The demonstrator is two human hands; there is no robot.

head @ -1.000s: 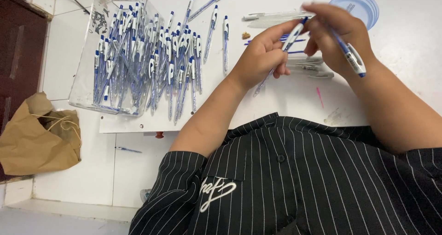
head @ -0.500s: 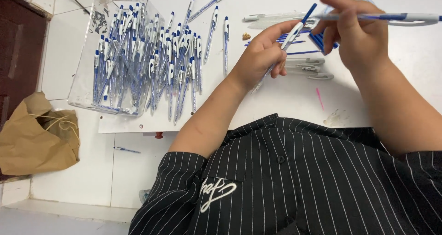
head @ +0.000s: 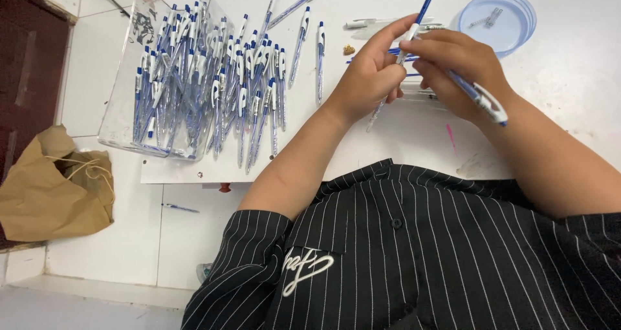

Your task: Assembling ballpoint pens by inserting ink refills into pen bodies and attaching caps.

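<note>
Blue-and-clear plastic pen [head: 406, 51] being pinched near the white table's [head: 569, 78] far edge | left hand [head: 369, 78] gripping its barrel | right hand [head: 462, 71] pinching its tip, palming second pen [head: 482, 98] | likely light, stiff, slippery.

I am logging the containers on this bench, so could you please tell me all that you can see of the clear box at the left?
The clear box is a rectangular, see-through container, plastic by its look, lying at the left edge of the white table with its open end toward the hands. Blue-and-white pens fill it in a loose heap and spill out onto the table. Neither hand touches it.
</note>
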